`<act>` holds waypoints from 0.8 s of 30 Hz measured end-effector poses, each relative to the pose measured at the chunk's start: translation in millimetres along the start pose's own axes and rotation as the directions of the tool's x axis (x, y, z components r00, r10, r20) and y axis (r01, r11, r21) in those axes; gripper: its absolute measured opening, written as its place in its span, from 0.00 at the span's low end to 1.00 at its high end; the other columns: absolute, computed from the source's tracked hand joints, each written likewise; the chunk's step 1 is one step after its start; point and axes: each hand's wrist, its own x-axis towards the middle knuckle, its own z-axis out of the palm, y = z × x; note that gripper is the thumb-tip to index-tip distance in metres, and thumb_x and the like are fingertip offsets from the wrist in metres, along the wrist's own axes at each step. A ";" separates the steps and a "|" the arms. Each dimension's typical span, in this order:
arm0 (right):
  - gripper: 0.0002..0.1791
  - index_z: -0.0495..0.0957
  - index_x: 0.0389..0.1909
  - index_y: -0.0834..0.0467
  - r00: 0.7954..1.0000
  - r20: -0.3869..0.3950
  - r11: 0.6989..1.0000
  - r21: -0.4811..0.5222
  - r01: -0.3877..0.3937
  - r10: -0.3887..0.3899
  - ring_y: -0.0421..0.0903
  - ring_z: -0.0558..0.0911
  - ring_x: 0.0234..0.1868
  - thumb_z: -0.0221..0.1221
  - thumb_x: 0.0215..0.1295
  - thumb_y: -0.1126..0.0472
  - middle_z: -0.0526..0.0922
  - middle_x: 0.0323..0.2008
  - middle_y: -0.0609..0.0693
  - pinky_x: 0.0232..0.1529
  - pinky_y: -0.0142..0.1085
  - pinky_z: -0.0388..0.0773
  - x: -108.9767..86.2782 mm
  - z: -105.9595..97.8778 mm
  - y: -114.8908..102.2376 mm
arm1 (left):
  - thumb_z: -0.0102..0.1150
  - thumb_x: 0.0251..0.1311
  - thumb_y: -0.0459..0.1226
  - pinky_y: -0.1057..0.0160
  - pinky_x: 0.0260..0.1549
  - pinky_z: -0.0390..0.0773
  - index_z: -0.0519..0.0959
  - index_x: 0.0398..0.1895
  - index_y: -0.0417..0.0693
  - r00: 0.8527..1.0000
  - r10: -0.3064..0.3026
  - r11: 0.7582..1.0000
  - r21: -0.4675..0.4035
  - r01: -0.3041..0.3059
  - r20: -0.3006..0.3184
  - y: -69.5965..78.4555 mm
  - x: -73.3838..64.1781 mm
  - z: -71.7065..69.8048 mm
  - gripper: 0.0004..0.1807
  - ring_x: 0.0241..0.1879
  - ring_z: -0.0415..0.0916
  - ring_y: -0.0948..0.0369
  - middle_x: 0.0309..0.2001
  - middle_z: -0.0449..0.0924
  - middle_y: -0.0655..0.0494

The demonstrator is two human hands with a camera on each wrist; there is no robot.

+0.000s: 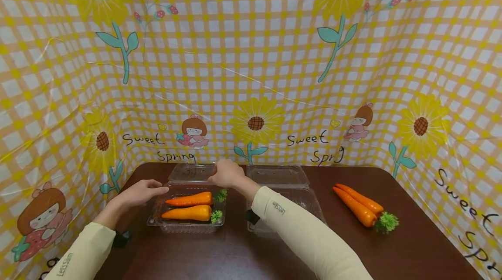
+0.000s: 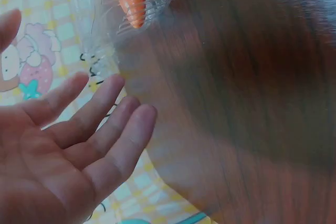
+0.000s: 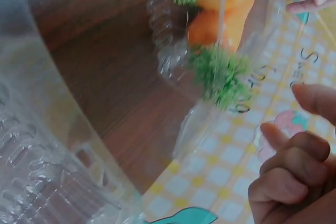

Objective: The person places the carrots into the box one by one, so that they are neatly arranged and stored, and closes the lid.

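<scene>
A clear plastic clamshell box (image 1: 184,228) stands at the left of the table with two orange carrots (image 1: 188,213) lying in it side by side, green tops to the right. Its lid (image 1: 190,173) is folded back behind it. By the box's back left corner is my left hand (image 1: 142,192), fingers fairly straight and holding nothing in the left wrist view. My right hand (image 1: 228,172) hovers at the lid's right side. In the right wrist view its thumb and index finger are apart, the other fingers bent, with nothing seen between them.
A second clear clamshell box (image 1: 311,203) stands to the right with its lid (image 1: 278,176) back, partly hidden by my right forearm. Two more carrots (image 1: 357,208) lie on the table's right. Behind the dark wooden table (image 1: 188,258) hangs a checked cloth (image 1: 219,83).
</scene>
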 end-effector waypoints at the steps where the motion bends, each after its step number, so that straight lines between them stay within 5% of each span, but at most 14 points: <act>1: 0.19 0.80 0.18 0.52 0.999 -0.018 1.000 -0.003 -0.028 0.028 0.40 0.62 0.12 0.66 0.66 0.49 0.65 0.12 0.42 0.15 0.34 0.59 1.9 -1.4 2.0 | 0.54 0.71 0.57 0.41 0.50 0.79 0.65 0.70 0.28 1.000 -0.010 1.000 -0.023 0.010 0.009 1.0 4.2 -1.1 0.42 0.64 0.68 0.33 0.68 0.64 0.26; 4: 0.26 0.70 0.12 0.51 0.992 -0.056 0.993 -0.011 -0.114 0.113 0.42 0.57 0.12 0.65 0.66 0.47 0.58 0.10 0.44 0.15 0.35 0.56 8.4 -4.0 8.9 | 0.52 0.72 0.57 0.40 0.51 0.79 0.62 0.71 0.25 0.999 -0.026 0.998 -0.056 0.028 0.023 5.5 16.9 -3.9 0.43 0.66 0.65 0.32 0.69 0.62 0.26; 9: 0.23 0.73 0.16 0.52 0.979 -0.078 0.981 -0.009 -0.192 0.191 0.44 0.65 0.17 0.65 0.65 0.46 0.65 0.15 0.46 0.20 0.38 0.62 18.8 -5.4 18.8 | 0.51 0.74 0.54 0.40 0.52 0.79 0.60 0.70 0.23 0.997 -0.066 0.997 -0.030 0.068 0.039 10.1 37.0 -9.1 0.42 0.66 0.65 0.33 0.68 0.64 0.26; 14: 0.16 0.81 0.37 0.54 0.970 -0.090 0.973 -0.030 -0.229 0.226 0.51 0.79 0.33 0.66 0.64 0.45 0.81 0.35 0.52 0.29 0.43 0.75 20.1 -3.8 21.3 | 0.50 0.75 0.49 0.41 0.53 0.79 0.67 0.67 0.24 0.992 -0.088 0.995 -0.031 0.091 0.086 4.2 48.0 -11.5 0.35 0.66 0.65 0.33 0.66 0.68 0.28; 18: 0.26 0.79 0.58 0.55 0.967 -0.066 0.968 -0.033 -0.248 0.246 0.59 0.80 0.50 0.66 0.64 0.45 0.81 0.54 0.57 0.45 0.53 0.80 21.6 -0.2 24.1 | 0.50 0.75 0.45 0.42 0.51 0.80 0.70 0.66 0.26 0.987 -0.071 0.990 -0.107 0.087 0.144 -5.2 54.3 -11.0 0.30 0.65 0.68 0.35 0.62 0.73 0.32; 24: 0.23 0.78 0.58 0.59 0.966 0.016 0.966 -0.035 -0.256 0.257 0.55 0.82 0.45 0.62 0.69 0.49 0.82 0.51 0.56 0.47 0.51 0.78 25.6 5.0 30.6 | 0.50 0.75 0.41 0.42 0.53 0.79 0.65 0.70 0.26 0.982 -0.033 0.973 -0.217 0.074 0.186 -12.8 59.7 -8.0 0.30 0.66 0.69 0.36 0.64 0.73 0.31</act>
